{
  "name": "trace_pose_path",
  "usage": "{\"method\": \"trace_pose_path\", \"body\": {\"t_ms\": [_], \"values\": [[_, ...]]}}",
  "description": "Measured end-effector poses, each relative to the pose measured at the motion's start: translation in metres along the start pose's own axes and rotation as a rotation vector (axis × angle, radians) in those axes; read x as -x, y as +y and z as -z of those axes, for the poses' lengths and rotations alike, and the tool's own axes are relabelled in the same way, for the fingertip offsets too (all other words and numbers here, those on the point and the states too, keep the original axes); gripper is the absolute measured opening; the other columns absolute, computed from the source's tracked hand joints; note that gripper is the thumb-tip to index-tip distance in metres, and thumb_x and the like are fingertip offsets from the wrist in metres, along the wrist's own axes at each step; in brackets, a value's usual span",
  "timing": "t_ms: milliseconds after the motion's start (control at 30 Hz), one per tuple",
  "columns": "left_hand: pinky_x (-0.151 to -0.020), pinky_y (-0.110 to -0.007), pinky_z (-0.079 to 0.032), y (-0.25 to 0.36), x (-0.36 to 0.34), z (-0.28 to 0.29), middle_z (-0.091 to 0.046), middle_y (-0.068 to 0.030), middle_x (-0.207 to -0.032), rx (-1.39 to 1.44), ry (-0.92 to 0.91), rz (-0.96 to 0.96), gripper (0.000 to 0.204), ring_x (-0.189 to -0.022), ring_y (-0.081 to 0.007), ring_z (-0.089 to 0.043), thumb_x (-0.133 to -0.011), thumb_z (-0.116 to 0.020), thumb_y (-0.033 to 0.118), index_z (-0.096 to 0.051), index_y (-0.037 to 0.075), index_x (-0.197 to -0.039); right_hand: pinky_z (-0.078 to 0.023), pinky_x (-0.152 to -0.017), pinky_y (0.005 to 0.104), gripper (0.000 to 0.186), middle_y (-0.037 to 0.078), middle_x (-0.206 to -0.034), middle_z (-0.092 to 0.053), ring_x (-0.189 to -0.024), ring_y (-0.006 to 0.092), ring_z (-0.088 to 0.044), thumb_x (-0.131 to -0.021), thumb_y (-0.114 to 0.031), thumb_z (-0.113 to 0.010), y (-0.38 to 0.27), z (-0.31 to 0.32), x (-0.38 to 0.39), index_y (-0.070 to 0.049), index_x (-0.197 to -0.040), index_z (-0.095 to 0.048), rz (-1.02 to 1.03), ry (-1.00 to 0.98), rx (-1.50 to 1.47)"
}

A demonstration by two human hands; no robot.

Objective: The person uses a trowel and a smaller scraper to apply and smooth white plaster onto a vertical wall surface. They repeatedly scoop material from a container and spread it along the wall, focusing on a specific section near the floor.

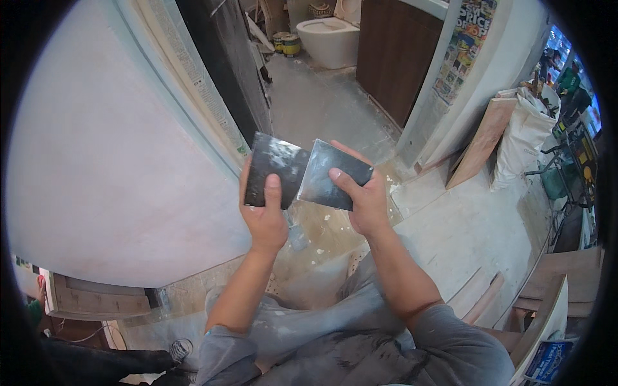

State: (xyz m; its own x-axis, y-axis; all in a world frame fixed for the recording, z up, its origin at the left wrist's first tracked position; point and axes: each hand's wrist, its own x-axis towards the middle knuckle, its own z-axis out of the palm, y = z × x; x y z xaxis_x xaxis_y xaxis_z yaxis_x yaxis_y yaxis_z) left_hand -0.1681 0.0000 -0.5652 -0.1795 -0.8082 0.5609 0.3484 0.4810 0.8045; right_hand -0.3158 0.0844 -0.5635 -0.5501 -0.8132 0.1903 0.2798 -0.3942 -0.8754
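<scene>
At the centre of the frame, the left hand (pixel 264 215) grips a dark flat blade (pixel 275 168), thumb pressed on its face. The right hand (pixel 364 196) clasps a second, greyer blade (pixel 333 174) whose edge overlaps the first. Both blades are smeared with pale plaster. A smooth white wall (pixel 109 167) fills the left; a toilet (pixel 329 40) stands at top centre.

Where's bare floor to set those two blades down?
Bare floor runs between the dark door and the brown cabinet, toward the toilet. Crowded right: white sack, leaning boards. Both hands hold blades.
</scene>
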Motion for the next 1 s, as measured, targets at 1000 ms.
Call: {"method": "trace_pose_path", "body": {"t_ms": [1000], "values": [[-0.091, -0.028, -0.054, -0.025, 0.025, -0.002, -0.069, -0.0108, -0.121, -0.128, -0.119, 0.227, 0.055, -0.104, -0.0133, -0.066, -0.092, -0.074, -0.001, -0.054, -0.005, -0.143, -0.054, -0.093, 0.0297, 0.041, 0.009, -0.114, -0.074, -0.102, 0.0135, -0.068, -0.091, -0.006, -0.073, 0.016, 0.004, 0.0, -0.001, -0.132, -0.067, -0.09, 0.128, -0.022]]}}
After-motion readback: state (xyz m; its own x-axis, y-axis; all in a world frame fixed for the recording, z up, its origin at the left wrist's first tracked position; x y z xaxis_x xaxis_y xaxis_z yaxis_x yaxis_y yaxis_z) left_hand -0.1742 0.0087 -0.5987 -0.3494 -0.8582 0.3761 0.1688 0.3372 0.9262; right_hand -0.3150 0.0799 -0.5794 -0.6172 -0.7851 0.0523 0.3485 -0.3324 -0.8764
